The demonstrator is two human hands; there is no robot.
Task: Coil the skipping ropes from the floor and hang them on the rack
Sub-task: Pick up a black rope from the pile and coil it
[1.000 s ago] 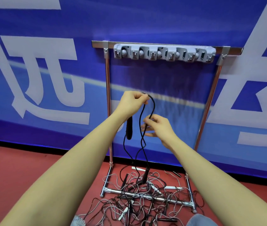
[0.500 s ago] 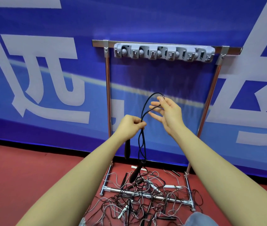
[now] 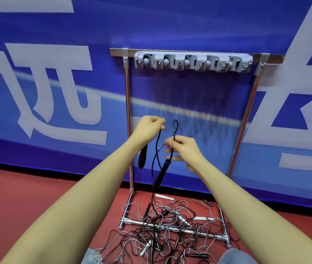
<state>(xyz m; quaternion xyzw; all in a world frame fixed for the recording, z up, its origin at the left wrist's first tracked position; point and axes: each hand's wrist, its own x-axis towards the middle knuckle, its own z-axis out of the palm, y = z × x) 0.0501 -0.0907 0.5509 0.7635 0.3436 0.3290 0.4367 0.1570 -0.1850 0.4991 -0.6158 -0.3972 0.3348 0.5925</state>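
A black skipping rope (image 3: 156, 149) is held up in front of the rack (image 3: 127, 111), below its grey row of hooks (image 3: 193, 61). The left hand (image 3: 148, 128) is closed into a fist around the cord, and one black handle (image 3: 142, 158) is seen hanging just beneath it. The right hand (image 3: 184, 149) is shown lower and to the right, with the cord pinched between thumb and fingertips; a small loop (image 3: 175, 124) is raised above the pinch, while the other fingers are blurred and their position cannot be told with certainty. The second handle (image 3: 161, 175) is suspended below the right hand, tilted, and a strand of the cord is carried down to the red floor (image 3: 27, 197). There a tangled pile of ropes (image 3: 162, 227), black and pale, is spread over the base bar of the rack. A blue banner (image 3: 189, 21) with white characters is seen behind.
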